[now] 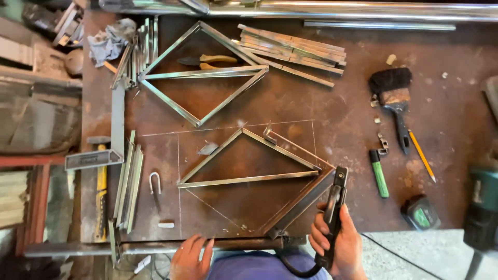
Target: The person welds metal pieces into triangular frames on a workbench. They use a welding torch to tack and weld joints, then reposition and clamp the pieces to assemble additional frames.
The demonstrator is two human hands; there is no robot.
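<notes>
The right hand grips a black welding holder that points up at the metal bar just left of it. The left hand rests open on the tabletop edge, farther away.

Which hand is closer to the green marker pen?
Right. The right hand, holding a black welding electrode holder, sits just left of the green marker pen; the left hand rests far left at the table edge.

The left hand is cut off at the wrist by the bottom edge, as is the right hand. The green power tool runs off the right edge. The long steel tube leaves the top edge.
</notes>
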